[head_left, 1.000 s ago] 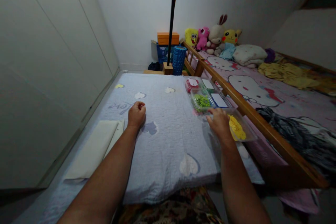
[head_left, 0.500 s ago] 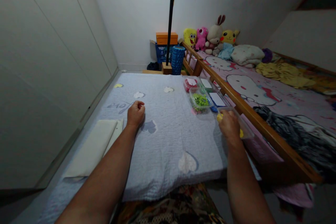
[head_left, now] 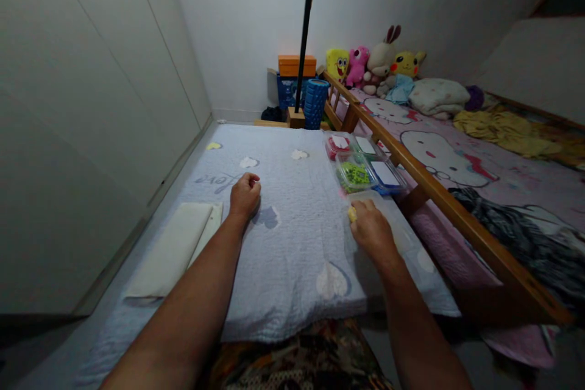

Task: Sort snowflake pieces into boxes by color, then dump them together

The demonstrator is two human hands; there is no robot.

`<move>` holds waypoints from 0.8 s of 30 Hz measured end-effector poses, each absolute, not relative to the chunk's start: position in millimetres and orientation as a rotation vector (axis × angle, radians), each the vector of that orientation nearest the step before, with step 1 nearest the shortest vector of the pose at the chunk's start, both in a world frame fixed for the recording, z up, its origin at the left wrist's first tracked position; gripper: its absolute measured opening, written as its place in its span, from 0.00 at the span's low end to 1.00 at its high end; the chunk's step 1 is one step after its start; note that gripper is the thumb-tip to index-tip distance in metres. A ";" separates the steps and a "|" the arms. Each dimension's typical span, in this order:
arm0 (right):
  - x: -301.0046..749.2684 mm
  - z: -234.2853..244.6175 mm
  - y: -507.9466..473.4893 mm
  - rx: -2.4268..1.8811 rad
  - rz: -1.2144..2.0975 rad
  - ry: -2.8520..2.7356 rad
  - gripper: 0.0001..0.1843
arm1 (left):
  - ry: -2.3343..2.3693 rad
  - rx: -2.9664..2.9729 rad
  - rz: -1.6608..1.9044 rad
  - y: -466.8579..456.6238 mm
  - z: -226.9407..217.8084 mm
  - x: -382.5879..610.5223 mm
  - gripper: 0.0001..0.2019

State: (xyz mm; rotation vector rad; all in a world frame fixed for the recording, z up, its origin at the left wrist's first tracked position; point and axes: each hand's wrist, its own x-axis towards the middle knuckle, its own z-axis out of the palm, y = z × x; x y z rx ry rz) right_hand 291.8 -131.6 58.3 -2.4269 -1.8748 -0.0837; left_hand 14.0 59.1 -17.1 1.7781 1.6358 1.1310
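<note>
My right hand (head_left: 372, 230) lies knuckles-up on the pale blue mattress (head_left: 292, 237), its fingers curled over a clear plastic box. Only a bit of the box's yellow contents (head_left: 351, 214) shows at my fingertips; the rest of the box is hidden. Just beyond it stand more clear boxes: one with green pieces (head_left: 354, 175), one with a white label over blue (head_left: 386, 174) and one with red pieces (head_left: 337, 145). My left hand (head_left: 245, 195) rests as a closed fist on the mattress to the left, and nothing shows in it.
A wooden bed rail (head_left: 439, 195) runs along the right, with a pink cartoon-cat sheet and plush toys (head_left: 379, 64) behind it. A folded white cloth (head_left: 176, 247) lies at the left. A black pole (head_left: 305, 36), a blue roller and orange boxes stand at the far end.
My right hand has drawn the box of yellow pieces left and toward me, away from the bed rail and onto the mattress. My left fist has stayed put.
</note>
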 end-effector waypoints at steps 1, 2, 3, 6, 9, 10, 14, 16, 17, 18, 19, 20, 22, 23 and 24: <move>279.2 60.4 -127.8 -2.397 -0.049 -1.926 0.21 | 1.635 1.787 1.128 58.7 -17.0 14.5 0.11; 266.8 62.7 -123.1 -2.367 -0.014 -1.981 0.20 | 1.632 1.796 1.122 58.2 -16.8 14.9 0.11; 254.6 65.1 -117.4 -2.347 0.009 -2.028 0.19 | 1.628 1.803 1.118 57.6 -16.6 15.3 0.11; 222.3 72.3 -95.6 -2.280 0.028 -2.133 0.18 | 1.613 1.811 1.103 55.1 -15.8 16.6 0.10; 197.7 77.0 -69.3 -2.205 0.033 -2.195 0.17 | 1.583 1.832 1.083 52.1 -14.9 18.3 0.10; 191.0 77.6 -60.3 -2.179 0.039 -2.205 0.17 | 1.565 1.843 1.076 51.2 -14.5 19.0 0.10; 171.6 74.9 -26.2 -2.089 0.101 -2.192 0.18 | 1.470 1.867 1.046 47.2 -11.1 23.2 0.09; 170.0 72.1 -12.2 -2.011 0.155 -2.178 0.19 | 1.418 1.862 1.034 44.2 -7.9 25.8 0.09; 172.4 71.0 -6.7 -1.952 0.177 -2.172 0.20 | 1.389 1.854 1.037 42.3 -6.0 27.2 0.09; 177.3 70.3 -2.4 -1.886 0.194 -2.159 0.21 | 1.358 1.840 1.041 40.1 -3.9 28.7 0.09; 184.5 70.0 0.4 -1.823 0.203 -2.138 0.22 | 1.325 1.819 1.049 37.6 -2.0 30.3 0.09; 193.8 70.2 1.3 -1.773 0.204 -2.109 0.23 | 1.290 1.793 1.057 35.0 -0.4 32.1 0.10; 216.3 71.5 -2.9 -1.751 0.182 -2.020 0.21 | 1.220 1.727 1.073 29.6 1.8 36.3 0.11; 227.8 72.0 -8.0 -1.763 0.157 -1.987 0.19 | 1.185 1.691 1.072 27.0 2.1 38.7 0.11; 238.5 72.1 -14.7 -1.771 0.143 -1.991 0.19 | 1.155 1.649 1.066 24.5 2.0 41.3 0.11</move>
